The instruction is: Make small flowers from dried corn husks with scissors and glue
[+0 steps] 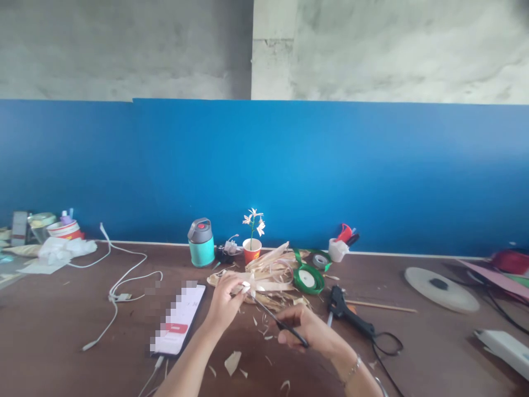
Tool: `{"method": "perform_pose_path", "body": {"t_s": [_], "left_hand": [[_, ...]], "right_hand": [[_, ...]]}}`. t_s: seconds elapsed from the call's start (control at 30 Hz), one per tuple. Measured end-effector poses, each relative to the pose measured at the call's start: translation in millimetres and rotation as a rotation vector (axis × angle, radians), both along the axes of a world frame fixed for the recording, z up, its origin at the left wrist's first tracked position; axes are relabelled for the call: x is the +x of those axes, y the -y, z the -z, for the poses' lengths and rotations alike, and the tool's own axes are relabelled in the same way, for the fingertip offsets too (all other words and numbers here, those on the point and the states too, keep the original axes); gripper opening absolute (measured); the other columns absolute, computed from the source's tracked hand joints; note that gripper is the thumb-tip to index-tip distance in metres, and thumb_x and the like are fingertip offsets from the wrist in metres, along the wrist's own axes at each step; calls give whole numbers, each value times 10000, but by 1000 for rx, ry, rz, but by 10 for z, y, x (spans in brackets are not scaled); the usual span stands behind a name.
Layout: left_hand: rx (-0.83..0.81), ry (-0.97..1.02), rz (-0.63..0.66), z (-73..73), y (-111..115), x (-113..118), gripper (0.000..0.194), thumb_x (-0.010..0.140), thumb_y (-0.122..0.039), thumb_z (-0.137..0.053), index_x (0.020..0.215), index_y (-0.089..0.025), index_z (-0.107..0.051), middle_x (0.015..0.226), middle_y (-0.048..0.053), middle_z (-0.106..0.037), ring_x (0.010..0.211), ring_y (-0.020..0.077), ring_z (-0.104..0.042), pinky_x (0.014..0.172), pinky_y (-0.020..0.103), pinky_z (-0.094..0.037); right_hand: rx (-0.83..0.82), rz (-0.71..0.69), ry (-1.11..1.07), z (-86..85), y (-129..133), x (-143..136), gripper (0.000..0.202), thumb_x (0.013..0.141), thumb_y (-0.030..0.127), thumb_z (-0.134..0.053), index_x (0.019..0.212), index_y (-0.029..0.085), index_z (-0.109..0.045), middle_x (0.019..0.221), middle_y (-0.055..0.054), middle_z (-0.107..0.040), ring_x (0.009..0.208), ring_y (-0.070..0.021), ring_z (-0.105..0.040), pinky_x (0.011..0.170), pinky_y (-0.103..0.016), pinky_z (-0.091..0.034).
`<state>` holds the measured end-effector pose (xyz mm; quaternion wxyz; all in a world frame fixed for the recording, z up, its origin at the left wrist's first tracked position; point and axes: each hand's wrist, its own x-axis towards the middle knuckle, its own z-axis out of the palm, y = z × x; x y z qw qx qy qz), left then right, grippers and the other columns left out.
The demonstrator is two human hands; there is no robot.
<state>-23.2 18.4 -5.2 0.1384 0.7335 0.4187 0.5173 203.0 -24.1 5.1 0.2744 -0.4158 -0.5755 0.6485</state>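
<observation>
- Left hand [225, 300]: bare, with slender fingers; the wrist and the forearm [192, 358] are bare as far as they show.
- Right hand [303, 330]: also bare, the wrist narrow.
- Bracelet [354, 370]: thin, silver-coloured, worn loosely around the right wrist; its links are too small to make out.
- Band [381, 386]: shiny and pale, farther up the right forearm, cut off by the lower picture edge; its kind is unclear.
</observation>
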Motion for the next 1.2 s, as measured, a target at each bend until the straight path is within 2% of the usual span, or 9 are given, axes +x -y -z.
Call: {"method": "perform_pose_path", "body": {"t_s": [0.37,0.73,1.2], "left_hand": [[11,14,-27,3,-1,-11,111,792,-194,-578,752,-208,-680,843,56,-673,852,220,-596,761,329,-455],[38,4,-46,-11,11,-10,109,787,-183,-579,740,-207,-675,808,42,-668,825,209,-592,738,310,-448],[35,7,-83,-34,25,3,139,790,-205,-567,689,-206,-662,781,42,-664,799,209,-598,740,324,-455]], "right_hand": [[-19,12,-3,-21,6,-2,439,517,336,-822,869,92,-722,527,16,-585,357,-32,-384,333,-166,-230],[3,14,-29,40,-3,19,433,540,354,-828,870,98,-714,520,30,-569,352,-29,-391,328,-157,-234],[27,31,-11,22,-15,17,422,551,363,-822,849,84,-714,492,39,-537,346,-23,-360,333,-162,-228]]}}
